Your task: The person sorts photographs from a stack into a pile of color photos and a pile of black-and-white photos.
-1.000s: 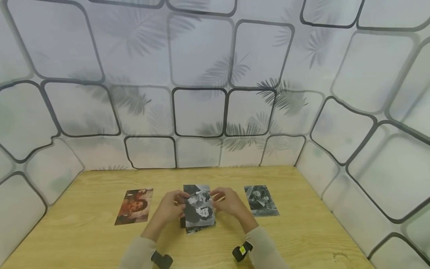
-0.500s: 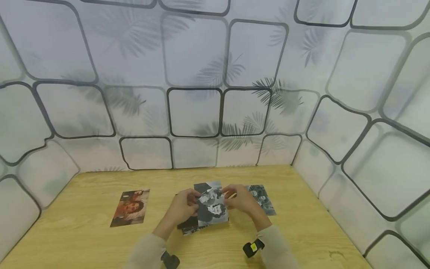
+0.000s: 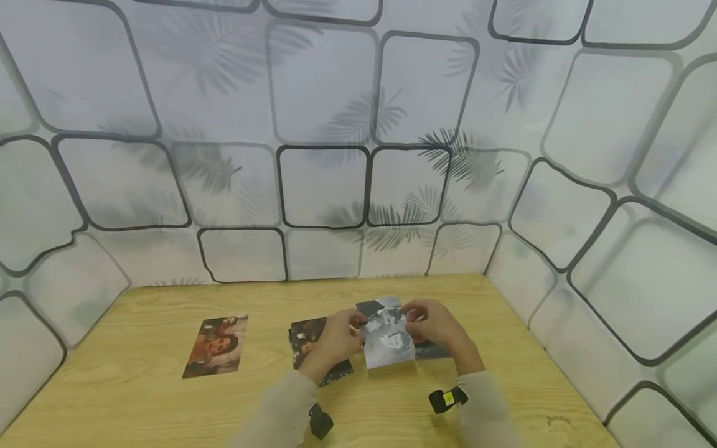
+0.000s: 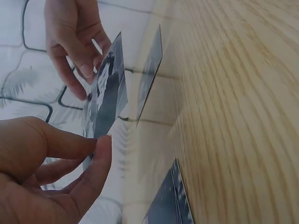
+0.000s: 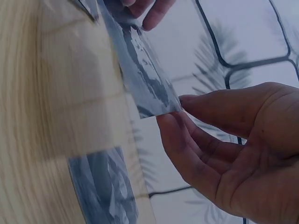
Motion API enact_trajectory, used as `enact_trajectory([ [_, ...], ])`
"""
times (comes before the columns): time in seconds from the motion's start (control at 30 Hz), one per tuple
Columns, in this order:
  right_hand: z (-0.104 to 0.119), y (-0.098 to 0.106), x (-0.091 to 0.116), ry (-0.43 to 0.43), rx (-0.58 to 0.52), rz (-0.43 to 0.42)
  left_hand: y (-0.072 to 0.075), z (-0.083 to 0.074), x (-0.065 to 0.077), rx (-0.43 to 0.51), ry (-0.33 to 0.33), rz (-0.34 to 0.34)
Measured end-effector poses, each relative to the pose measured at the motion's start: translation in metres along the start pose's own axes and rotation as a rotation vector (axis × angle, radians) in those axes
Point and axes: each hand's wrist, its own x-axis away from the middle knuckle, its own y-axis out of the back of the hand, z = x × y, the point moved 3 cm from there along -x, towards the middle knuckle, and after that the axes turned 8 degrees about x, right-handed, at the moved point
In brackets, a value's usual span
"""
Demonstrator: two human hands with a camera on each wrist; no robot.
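A black-and-white photo print (image 3: 386,342) is held above the table, with glare across its face in the head view. My left hand (image 3: 338,339) pinches its left edge between thumb and fingers. On the opposite edge, my right hand (image 3: 439,325) grips it likewise; the right wrist view shows thumb and fingertips meeting at the photo's corner (image 5: 161,105). Below and behind it, another black-and-white print (image 5: 105,191) lies on the table, partly hidden in the head view. A small overlapping pile of prints (image 3: 302,342) lies beneath my left forearm, partly covered by it.
A colour photo print (image 3: 217,346) lies at the left on the wood-grain table (image 3: 140,398). Patterned fabric walls (image 3: 325,186) rise at the table's back and both sides. Each wrist wears a small black camera (image 3: 448,399).
Both hands have carried the black-and-white print rightward from over the pile to near the print at the right. More of the pile now shows, while the right-hand print is more covered.
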Motion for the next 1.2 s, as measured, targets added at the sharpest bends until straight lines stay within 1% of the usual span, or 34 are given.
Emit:
enact_trajectory([
  [0.17, -0.016, 0.016, 0.003, -0.047, 0.011, -0.036, -0.021, -0.004, -0.015, 0.001, -0.026, 0.034],
  [0.33, -0.035, 0.025, 0.003, -0.070, 0.005, -0.055, -0.036, -0.004, -0.029, -0.010, -0.058, 0.043],
  [0.5, -0.051, 0.030, 0.002, -0.083, 0.032, -0.080, -0.050, -0.003, -0.038, 0.059, -0.063, 0.038],
  [0.57, -0.056, 0.031, 0.002, -0.092, 0.042, -0.095, -0.056, -0.001, -0.042, 0.071, -0.067, 0.032],
  [0.7, -0.065, 0.033, 0.001, -0.125, 0.064, -0.126, -0.066, 0.001, -0.050, 0.036, -0.087, 0.034],
  [0.87, -0.075, 0.032, -0.001, -0.158, 0.098, -0.154, -0.076, 0.005, -0.057, -0.046, -0.086, 0.052],
  [0.97, -0.079, 0.033, 0.000, -0.170, 0.126, -0.161, -0.081, 0.006, -0.060, -0.090, -0.064, 0.059],
  [1.1, -0.084, 0.035, -0.002, -0.186, 0.185, -0.178, -0.084, 0.008, -0.063, -0.091, -0.014, 0.063],
  [1.2, -0.087, 0.036, -0.003, -0.192, 0.222, -0.192, -0.086, 0.007, -0.064, -0.098, -0.014, 0.053],
])
